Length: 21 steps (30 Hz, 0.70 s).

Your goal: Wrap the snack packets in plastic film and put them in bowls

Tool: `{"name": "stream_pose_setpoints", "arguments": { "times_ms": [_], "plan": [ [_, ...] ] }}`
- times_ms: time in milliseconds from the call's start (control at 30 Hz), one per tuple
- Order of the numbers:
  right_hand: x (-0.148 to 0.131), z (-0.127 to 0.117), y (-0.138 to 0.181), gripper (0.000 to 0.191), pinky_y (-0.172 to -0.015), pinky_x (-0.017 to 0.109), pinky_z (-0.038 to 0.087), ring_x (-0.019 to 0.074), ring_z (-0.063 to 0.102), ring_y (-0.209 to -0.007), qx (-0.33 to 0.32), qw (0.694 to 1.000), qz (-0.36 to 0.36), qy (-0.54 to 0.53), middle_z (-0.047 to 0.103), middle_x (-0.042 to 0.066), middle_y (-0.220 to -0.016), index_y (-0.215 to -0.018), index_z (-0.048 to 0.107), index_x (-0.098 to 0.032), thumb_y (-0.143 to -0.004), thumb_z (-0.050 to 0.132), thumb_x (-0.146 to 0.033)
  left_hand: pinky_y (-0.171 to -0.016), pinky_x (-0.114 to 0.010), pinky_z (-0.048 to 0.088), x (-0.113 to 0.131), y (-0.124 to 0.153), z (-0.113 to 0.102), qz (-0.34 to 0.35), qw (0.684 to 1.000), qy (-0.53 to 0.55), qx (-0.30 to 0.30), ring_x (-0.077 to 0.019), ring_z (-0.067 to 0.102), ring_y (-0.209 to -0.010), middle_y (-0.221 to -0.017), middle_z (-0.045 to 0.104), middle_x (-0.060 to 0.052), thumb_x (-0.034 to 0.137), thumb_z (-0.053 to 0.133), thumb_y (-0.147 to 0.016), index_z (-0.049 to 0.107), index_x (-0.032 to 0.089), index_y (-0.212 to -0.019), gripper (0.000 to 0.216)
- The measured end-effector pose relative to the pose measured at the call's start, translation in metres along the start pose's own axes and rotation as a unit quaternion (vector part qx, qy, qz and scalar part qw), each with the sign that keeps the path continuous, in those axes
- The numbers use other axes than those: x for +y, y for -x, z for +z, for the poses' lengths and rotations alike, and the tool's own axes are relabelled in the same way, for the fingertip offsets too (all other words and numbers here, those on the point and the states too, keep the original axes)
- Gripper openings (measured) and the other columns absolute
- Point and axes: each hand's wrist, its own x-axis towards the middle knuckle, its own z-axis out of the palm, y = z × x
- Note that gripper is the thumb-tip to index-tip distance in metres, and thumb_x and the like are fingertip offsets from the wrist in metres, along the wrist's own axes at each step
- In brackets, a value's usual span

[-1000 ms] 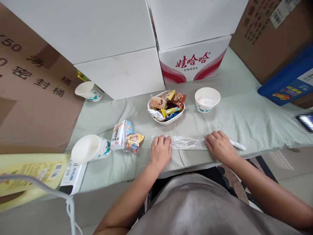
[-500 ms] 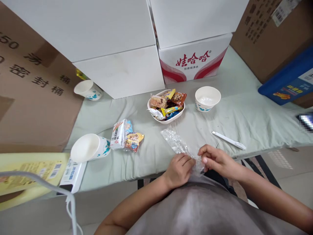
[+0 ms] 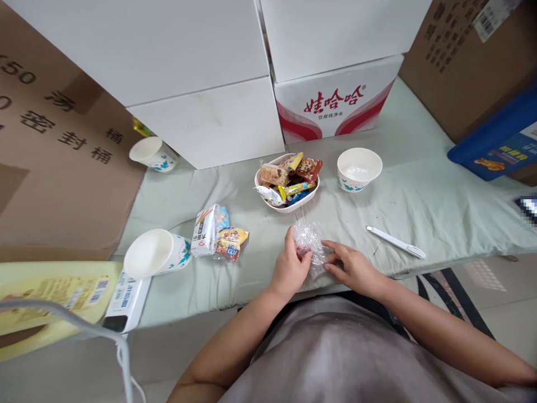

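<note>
Crumpled clear plastic film (image 3: 311, 240) is bunched between my two hands at the front of the cloth-covered table. My left hand (image 3: 290, 263) is closed around its left side, thumb pointing inward. From the right, the fingers of my right hand (image 3: 350, 268) pinch the film's lower edge. Just beyond it stands a white oval bowl (image 3: 286, 209) filled with wrapped snacks (image 3: 289, 178). A white utility knife (image 3: 396, 242) lies to the right of my right hand. Left of my hands lie a white snack packet (image 3: 205, 229) and a yellow snack packet (image 3: 231, 240).
White paper bowls stand at the right (image 3: 359, 169), front left (image 3: 157, 254) and back left (image 3: 154, 154). White boxes (image 3: 210, 123) and a red-and-white carton (image 3: 339, 106) form a wall behind. A yellow jug (image 3: 54, 302) and grey cable (image 3: 84, 320) occupy the left; a blue container (image 3: 499, 137) stands right.
Both hands have moved forward and left, up onto the table, with the film. The film, stretched out before, is now gathered into a compact bunch.
</note>
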Motion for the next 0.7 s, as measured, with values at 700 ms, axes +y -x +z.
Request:
{"name": "stream_pose_setpoints", "arguments": {
  "times_ms": [700],
  "plan": [
    [-0.002, 0.002, 0.004, 0.011, -0.072, 0.031, 0.047, 0.0203, 0.059, -0.082, 0.010, 0.995, -0.019, 0.098, 0.065, 0.004, -0.078, -0.094, 0.061, -0.019, -0.084, 0.059, -0.014, -0.081, -0.037, 0.051, -0.005, -0.019, -0.002, 0.209, 0.939, -0.227, 0.153, -0.0255, 0.059, -0.098, -0.109, 0.059, -0.014, 0.020, 0.062, -0.084, 0.051, 0.014, -0.128, 0.045]
  ]
}}
